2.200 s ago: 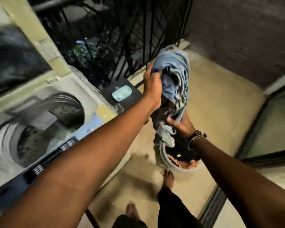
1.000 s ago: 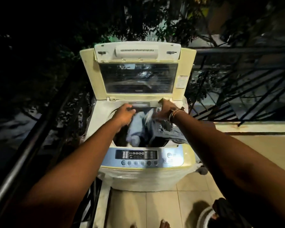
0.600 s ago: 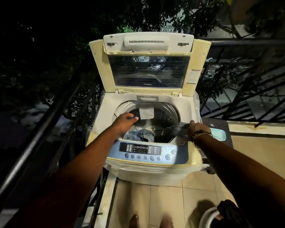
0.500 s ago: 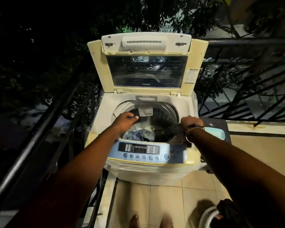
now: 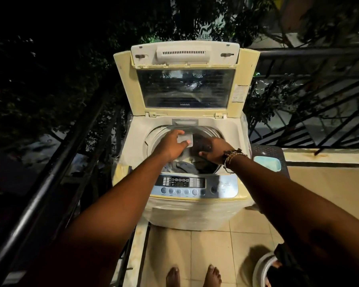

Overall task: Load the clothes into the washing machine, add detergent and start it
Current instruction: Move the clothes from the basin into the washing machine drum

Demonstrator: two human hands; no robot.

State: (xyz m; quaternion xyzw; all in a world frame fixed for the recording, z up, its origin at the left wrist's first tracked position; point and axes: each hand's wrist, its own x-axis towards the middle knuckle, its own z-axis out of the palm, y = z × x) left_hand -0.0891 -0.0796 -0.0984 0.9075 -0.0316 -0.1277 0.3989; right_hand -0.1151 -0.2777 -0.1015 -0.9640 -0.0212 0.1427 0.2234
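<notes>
Both hands reach into the open top of the washing machine, its lid standing upright beyond them. The left hand is half curled over the drum's far left side, fingers loosely bent, holding nothing visible. The right hand lies palm-down with fingers spread, pressing on dark clothes. Blue-grey garments lie in the drum just below both wrists. The control panel sits under the forearms.

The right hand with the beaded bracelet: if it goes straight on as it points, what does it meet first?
Probably the dark garment lying in the steel drum; the right hand may already touch it.
</notes>
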